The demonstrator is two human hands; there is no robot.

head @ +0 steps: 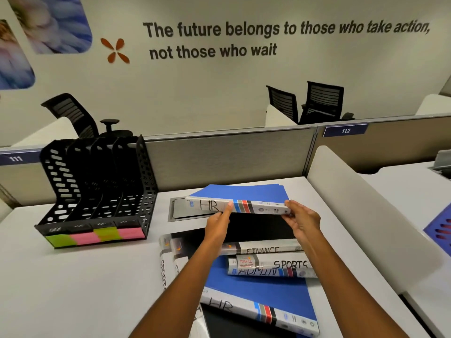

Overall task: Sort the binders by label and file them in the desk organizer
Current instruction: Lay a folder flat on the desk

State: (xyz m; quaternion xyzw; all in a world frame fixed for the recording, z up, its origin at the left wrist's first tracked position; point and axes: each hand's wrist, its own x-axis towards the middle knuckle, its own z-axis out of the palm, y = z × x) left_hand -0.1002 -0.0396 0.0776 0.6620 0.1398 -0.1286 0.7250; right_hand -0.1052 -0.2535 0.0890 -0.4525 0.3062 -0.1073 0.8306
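Note:
A blue binder [241, 194] with "HR" on its white spine is held flat above the desk. My left hand [218, 226] grips its spine near the middle from below, thumb against the label. My right hand [301, 222] holds the spine's right end. Under it lies a pile of binders: a black one marked FINANCE [266, 250], a SPORTS one [280, 264], an ADMIN one [263, 272] and a second blue HR binder [258, 296]. The black perforated desk organizer [97, 191] stands at the left with several empty slots and green and pink sticky labels on its front.
Another binder with a SPORTS spine [168, 259] lies left of the pile. A metal cable hatch [178, 211] is set in the desk behind the held binder. A grey partition [219, 157] closes the back, a white divider [361, 203] the right side.

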